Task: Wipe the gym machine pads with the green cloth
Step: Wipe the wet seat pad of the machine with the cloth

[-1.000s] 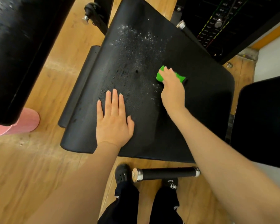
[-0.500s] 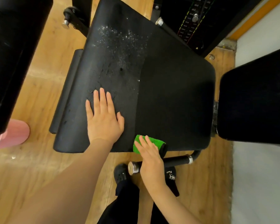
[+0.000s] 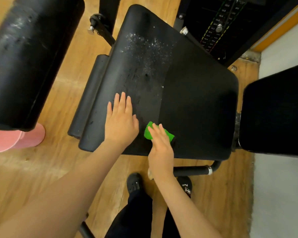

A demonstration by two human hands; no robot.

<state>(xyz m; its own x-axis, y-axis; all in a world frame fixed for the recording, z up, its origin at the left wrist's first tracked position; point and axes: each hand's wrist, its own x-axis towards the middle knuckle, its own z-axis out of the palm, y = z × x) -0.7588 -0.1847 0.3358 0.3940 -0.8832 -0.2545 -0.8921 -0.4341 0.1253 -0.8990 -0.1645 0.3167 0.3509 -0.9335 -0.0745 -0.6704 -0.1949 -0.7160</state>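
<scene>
A wide black seat pad fills the middle of the view, with white spray droplets on its far left part and a darker wiped band on its right half. The folded green cloth lies near the pad's front edge. My right hand presses flat on the cloth with straight fingers. Just left of it, my left hand rests flat on the pad, fingers straight and together.
A thick black roller pad hangs at the left, and another black pad stands at the right. A black handle bar juts out below the seat's front edge. The weight stack is behind. A pink object sits on the wooden floor.
My right hand dragged the cloth from the pad's middle down to its front edge, then slid it a little back up the pad. The left hand stayed flat in place.
</scene>
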